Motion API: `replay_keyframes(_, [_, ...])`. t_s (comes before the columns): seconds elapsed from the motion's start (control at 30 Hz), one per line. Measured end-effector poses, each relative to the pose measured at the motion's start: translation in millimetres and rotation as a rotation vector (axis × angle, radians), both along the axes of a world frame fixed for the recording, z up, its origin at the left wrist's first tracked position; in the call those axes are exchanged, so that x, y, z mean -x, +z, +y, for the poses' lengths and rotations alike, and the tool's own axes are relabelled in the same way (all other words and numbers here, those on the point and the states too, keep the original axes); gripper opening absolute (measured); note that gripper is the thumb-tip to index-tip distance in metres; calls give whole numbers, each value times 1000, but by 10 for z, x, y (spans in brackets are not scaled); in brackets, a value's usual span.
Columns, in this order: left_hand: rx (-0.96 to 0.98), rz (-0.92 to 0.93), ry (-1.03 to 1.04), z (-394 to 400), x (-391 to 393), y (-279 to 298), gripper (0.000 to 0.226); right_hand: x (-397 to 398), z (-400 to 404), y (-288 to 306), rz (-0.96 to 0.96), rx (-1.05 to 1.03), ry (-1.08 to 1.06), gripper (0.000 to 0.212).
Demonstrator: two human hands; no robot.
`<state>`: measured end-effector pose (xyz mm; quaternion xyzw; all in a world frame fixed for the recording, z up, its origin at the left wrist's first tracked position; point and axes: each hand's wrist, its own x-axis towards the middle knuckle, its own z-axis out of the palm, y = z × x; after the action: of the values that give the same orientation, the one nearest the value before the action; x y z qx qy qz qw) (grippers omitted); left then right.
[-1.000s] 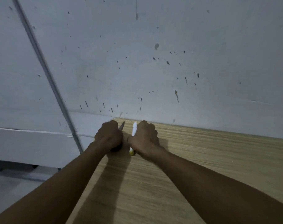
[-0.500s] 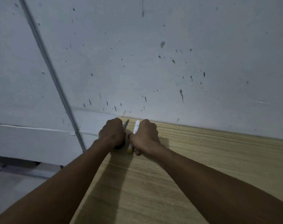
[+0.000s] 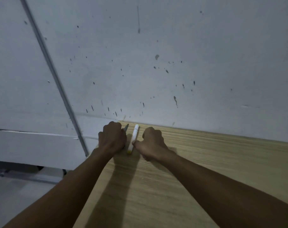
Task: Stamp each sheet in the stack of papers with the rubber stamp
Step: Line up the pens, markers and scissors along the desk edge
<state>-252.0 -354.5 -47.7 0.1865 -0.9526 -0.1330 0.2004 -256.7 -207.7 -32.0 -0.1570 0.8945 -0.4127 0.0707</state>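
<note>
1. The left hand (image 3: 112, 137) is curling around a grey pen (image 3: 126, 127).
2. The right hand (image 3: 150, 143) is lying curled, its thumb touching the white marker (image 3: 133, 137) between both hands.
3. Both are resting on the desk (image 3: 205, 162).

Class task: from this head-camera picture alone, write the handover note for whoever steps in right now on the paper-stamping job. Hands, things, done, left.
Left hand: fingers curled round a dark pen-like tool at the far left corner of the wooden table.
Right hand: fingers curled, thumb touching the white marker, which lies flat on the table between the hands.
No paper stack and no rubber stamp in view.
Done: no stamping to be seen.
Left: find stamp and papers, then stamp every sheet.
</note>
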Motion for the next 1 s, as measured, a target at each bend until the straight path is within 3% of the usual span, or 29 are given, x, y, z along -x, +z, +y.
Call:
replay_keyframes(0.1, [-20,175,-72,128,-207,78,28,-187,251,95,68,-147,33,41])
replay_keyframes(0.2, [-89,327,-188,389,-457,193,20,-430,561,247,130,-252,3,40])
replay_keyframes(0.5, [-213,422,-391,1353,-1198,425,13,-1202,1563,569,203,-325,-95,35])
replay_keyframes(0.73, [-248,328,-508,2284,-1728,411,13,-1795,2552,510,199,-310,-222,26])
replay_keyframes(1.0, [-285,22,-672,3415,-2145,199,14,-2280,3609,301,204,-340,-389,19])
